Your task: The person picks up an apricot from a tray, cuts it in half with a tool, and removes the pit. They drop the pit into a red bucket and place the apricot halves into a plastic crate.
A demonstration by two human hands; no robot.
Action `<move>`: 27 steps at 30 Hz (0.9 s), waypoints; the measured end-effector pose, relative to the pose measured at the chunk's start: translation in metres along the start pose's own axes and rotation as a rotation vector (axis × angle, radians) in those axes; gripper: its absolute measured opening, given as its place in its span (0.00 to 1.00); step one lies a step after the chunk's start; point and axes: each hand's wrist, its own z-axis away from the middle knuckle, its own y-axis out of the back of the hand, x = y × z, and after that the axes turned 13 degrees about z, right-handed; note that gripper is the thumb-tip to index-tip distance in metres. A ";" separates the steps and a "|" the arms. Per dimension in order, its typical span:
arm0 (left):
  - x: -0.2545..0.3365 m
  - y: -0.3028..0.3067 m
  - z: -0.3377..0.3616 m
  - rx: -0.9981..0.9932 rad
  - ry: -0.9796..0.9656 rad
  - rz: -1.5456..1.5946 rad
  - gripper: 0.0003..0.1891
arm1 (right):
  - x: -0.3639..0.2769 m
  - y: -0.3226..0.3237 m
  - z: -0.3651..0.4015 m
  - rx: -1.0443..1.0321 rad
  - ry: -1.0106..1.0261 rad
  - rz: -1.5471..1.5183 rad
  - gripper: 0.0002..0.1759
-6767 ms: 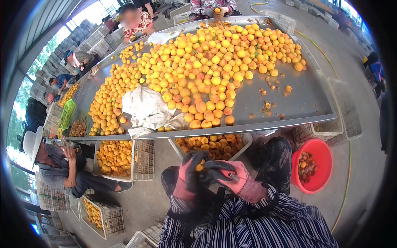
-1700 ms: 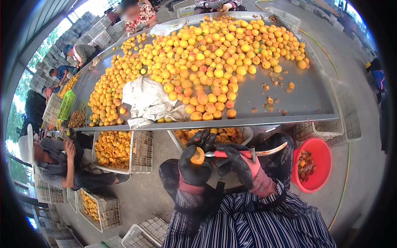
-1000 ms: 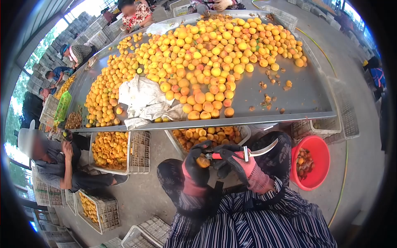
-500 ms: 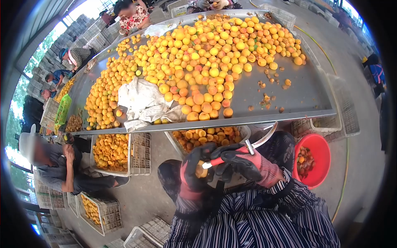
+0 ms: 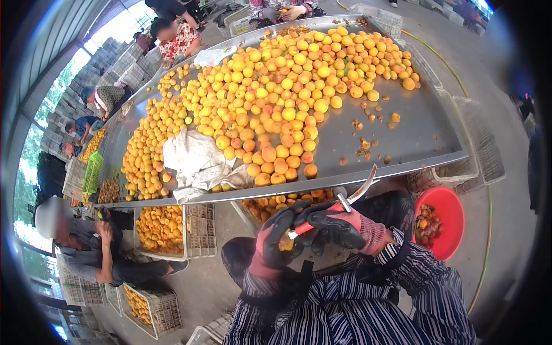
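Knife (image 5: pixel 305 228) being gripped by closed fingers of right hand (image 5: pixel 344 227), axis being slanted two-to-eight o'clock; fruit (image 5: pixel 286 243) being cupped at eight-o'clock end by curled fingers of left hand (image 5: pixel 272 240)

A: Where's the light from?
B: Daylight, bright, strongest through the open side (image 5: pixel 26 167) at far left, burnt out to white.
A: Any glare?
B: A soft sheen on the metal table (image 5: pixel 422 129); the pale cloth (image 5: pixel 192 158) looks nearly bleached.
A: Sharpness?
B: The heap of fruit (image 5: pixel 276 83) reads clearly, the left hand (image 5: pixel 277 238) and right hand (image 5: pixel 339 226) darker. Upper right smears, the wide lens bends straight edges, and corners go black
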 end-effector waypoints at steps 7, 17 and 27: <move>0.009 -0.017 -0.082 -0.126 0.088 0.148 0.21 | -0.012 0.048 -0.009 0.173 0.194 0.327 0.15; -0.059 -0.069 -0.192 0.254 0.386 0.503 0.13 | -0.048 0.087 -0.016 0.464 0.576 1.345 0.37; -0.079 -0.074 -0.194 -0.204 0.669 1.172 0.25 | -0.024 0.163 -0.020 0.482 0.223 0.296 0.17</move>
